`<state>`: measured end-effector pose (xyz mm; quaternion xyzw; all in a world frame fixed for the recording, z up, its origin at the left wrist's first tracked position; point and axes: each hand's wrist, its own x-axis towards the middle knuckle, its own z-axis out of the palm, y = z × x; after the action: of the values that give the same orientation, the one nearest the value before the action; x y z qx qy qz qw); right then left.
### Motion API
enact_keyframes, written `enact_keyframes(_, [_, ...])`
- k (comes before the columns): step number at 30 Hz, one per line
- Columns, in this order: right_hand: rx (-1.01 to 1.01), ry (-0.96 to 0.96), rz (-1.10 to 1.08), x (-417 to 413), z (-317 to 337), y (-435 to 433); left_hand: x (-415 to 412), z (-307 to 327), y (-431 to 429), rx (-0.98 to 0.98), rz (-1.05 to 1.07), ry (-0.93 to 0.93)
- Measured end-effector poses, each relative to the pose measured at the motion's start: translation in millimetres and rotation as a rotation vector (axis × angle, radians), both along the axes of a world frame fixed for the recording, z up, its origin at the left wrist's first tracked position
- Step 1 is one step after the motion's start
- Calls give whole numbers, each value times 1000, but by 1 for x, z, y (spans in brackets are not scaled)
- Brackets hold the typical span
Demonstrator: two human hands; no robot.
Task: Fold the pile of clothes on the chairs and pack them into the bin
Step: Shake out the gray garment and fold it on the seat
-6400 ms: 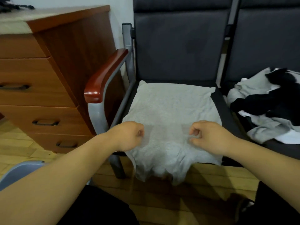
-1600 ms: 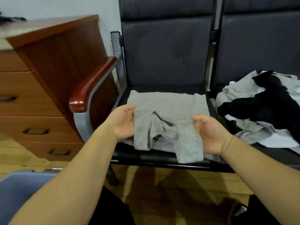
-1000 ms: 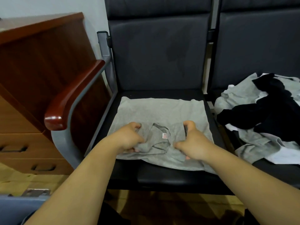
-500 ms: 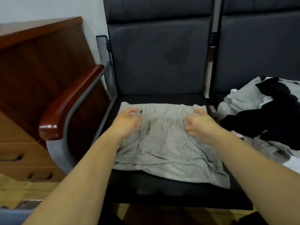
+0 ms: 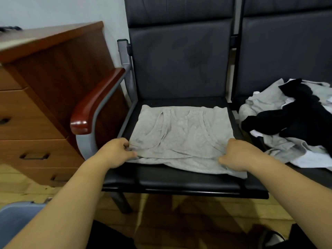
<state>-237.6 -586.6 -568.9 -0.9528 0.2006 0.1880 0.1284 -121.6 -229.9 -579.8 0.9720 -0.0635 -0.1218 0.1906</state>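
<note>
Grey cotton vest [image 5: 181,133] lies spread flat on the seat of the black chair [image 5: 179,182], doubled over so its neckline and armhole seams face up. Its far edge is near the backrest and its near edge stops short of the seat's front lip. The left grip [image 5: 116,152] has its fingers curled onto the vest's near left corner, pinching the cloth against the thumb. The right grip [image 5: 239,156] is curled the same way over the near right edge, with fabric bunched under its fingers. On the next chair to the right sits the unfolded pile of clothes [image 5: 296,123], grey, black and white pieces tangled together, apart from the vest. A corner of the blue bin [image 5: 16,214] shows at the lower left on the wooden floor [image 5: 197,209], near a brown drawer unit [image 5: 45,105] and the chair's red-brown armrest [image 5: 95,103]
</note>
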Motion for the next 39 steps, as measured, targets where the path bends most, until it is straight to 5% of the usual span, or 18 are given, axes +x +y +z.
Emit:
enact_keyframes(6, [72,-133,-15,-3,-13,-12,-8,-7,-1,-231,26,-129])
enact_keyframes(13, [796,-528,-240,-17,-15,-14,-13,8,-2,-943,371,80])
enact_keyframes(17, [994,-572,-368,-19,-22,-21,-12,7,-2,-892,490,71])
enact_keyframes(21, [884,-524,-290,-24,-27,-28,-16,-7,7,-540,370,-30])
enact_keyframes(25, [412,-374,11,-33,-23,-31,-22,-12,18,-275,202,-26])
enact_keyframes(32, [166,-254,96,-39,-29,-30,-34,-15,25,-55,61,-61])
enact_keyframes(36, [-112,-451,141,-46,-30,-21,-48,-10,11,5,-76,-236])
enact_keyframes(39, [-146,-593,435,-56,-22,1,-66,-7,-11,9,-343,-310])
